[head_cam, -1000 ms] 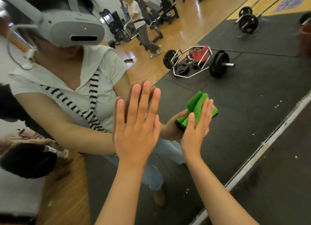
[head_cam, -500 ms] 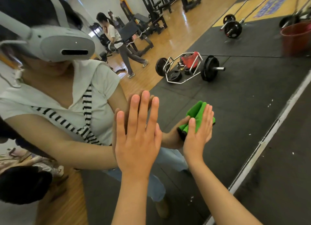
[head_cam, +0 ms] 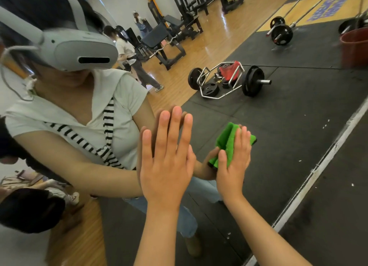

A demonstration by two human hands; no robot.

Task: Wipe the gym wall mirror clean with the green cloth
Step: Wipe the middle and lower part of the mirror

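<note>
Little has changed in the last second. My right grip [head_cam: 234, 166] has the green cloth [head_cam: 229, 144] at almost the same spot on the mirror [head_cam: 298, 146], perhaps a touch lower against the reflected floor. My left grip [head_cam: 167, 162] is on the same patch of glass as before. What has shifted is my head: the view has swung, and a red bucket [head_cam: 354, 46] now shows at the right edge. I judge the wiping has barely advanced, so most of the glass is still to do.

Neither grip is clenched. The left is released, palm flat and fingers straight on the glass, holding nothing. The right is flat too, fingers straight, pressing the folded cloth onto the mirror rather than grasping it. The cloth sits between my palm and the glass, just right of my left grip and well above the mirror's pale bottom edge [head_cam: 318, 170].

By count there is one cloth, one mirror and two grips of mine. In the reflection there are one hex bar [head_cam: 223, 80], one barbell [head_cam: 280, 33], one bucket, and at least two other people further back.
</note>
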